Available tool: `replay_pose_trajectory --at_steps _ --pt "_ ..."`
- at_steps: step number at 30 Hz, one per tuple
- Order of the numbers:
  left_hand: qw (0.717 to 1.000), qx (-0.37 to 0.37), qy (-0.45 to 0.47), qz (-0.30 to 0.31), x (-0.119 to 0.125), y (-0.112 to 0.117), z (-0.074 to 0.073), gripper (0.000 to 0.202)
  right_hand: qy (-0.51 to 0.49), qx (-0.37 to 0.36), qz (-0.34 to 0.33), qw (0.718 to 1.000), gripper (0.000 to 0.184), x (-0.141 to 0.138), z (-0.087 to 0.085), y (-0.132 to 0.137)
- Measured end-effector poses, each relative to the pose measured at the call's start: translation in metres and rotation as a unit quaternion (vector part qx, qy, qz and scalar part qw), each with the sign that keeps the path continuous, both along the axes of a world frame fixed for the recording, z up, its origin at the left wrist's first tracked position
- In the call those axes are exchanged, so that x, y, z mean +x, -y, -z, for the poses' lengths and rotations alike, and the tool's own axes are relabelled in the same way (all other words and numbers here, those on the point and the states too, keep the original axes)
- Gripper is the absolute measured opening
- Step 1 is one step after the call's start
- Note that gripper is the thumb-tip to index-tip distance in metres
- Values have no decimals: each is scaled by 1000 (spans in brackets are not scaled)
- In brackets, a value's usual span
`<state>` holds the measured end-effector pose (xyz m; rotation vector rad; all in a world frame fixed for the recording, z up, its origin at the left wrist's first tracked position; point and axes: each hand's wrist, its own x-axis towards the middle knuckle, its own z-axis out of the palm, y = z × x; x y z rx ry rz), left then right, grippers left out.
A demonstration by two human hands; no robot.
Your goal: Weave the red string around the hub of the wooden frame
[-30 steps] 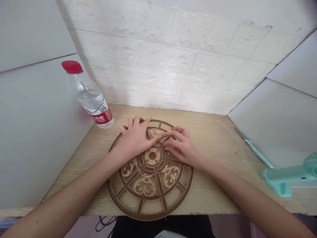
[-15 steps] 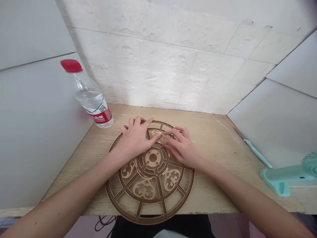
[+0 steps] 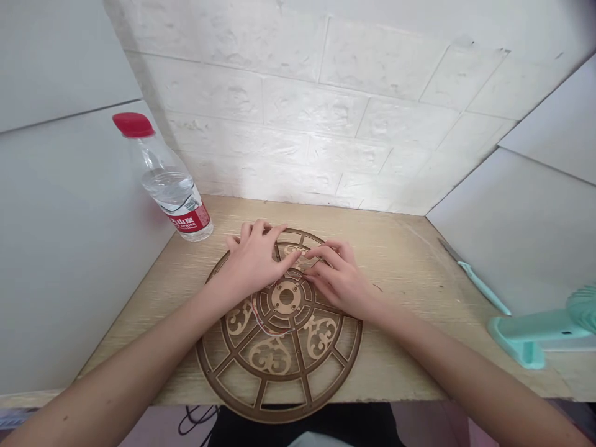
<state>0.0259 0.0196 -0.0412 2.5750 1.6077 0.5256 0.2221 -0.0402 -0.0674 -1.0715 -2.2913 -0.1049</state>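
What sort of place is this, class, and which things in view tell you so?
Probably a small indoor work nook: a wooden tabletop meets a white brick-patterned wall, with pale panels closing in both sides.

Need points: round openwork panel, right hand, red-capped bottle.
Round openwork panel [image 3: 286, 310]: head view, on its central hub, just below the hole.
Right hand [image 3: 343, 283]: head view, on the back of the hand.
Red-capped bottle [image 3: 170, 186]: head view, on the clear body above the label.
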Motion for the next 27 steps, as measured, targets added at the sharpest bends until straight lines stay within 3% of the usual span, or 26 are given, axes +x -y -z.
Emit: replay_pose_trajectory --at_steps 14,18,21,23,27 --pt "1000 -13 8 8 -1 -1 0 60 -16 -62 -10 998 18 10 -7 -4" --pt "1000 -23 11 6 -2 0 -2 70 -41 -108 59 992 34 26 -12 -11" --pt "999 -32 2 4 -2 1 -3 84 -105 -161 153 969 42 38 -14 -16" --pt "999 -39 -7 3 -1 1 -3 92 -139 -246 180 942 46 44 -17 -18" --pt "999 -40 -13 8 1 2 -3 103 -171 -394 153 890 46 48 -26 -14"
